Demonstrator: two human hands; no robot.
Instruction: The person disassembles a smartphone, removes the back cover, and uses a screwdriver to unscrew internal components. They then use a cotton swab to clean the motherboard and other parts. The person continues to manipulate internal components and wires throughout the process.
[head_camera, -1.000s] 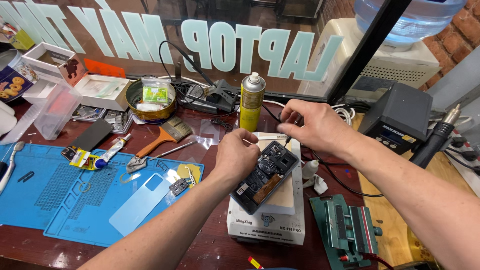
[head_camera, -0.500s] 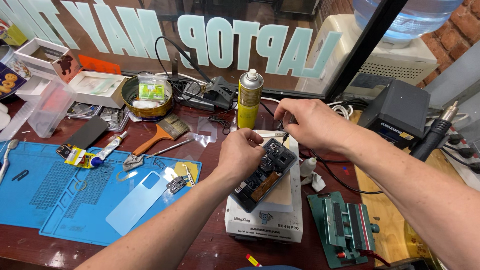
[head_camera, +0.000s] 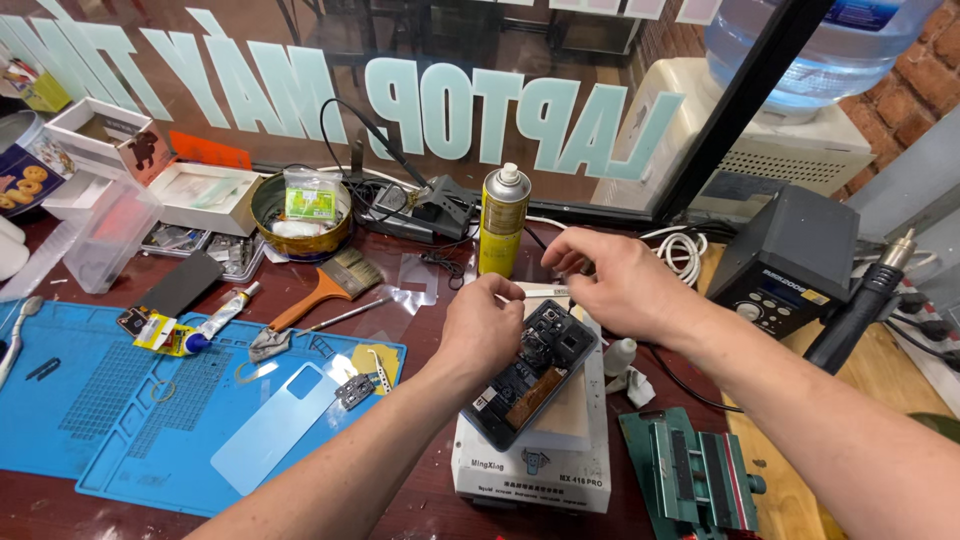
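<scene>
At lower centre we note the opened phone, back cover off, lying tilted on a white heating plate. Just above it, our left hand and right hand each pinch one end of a thin white strip. Beyond stands a yellow spray can.

A matt blue rubbery mat covers the left end of the glossy dark-brown wooden counter. On the mat lies a smooth, pale-blue glossy back cover. Near the counter's back edge stands a shiny yellow metal can with a white plastic cap, beside a brush with an orange plastic handle and coarse bristles. The opened phone shows dull black plastic and coppery parts, lying on a white, smooth plastic-cased heater. At the right edge sits a matt grey station.
</scene>
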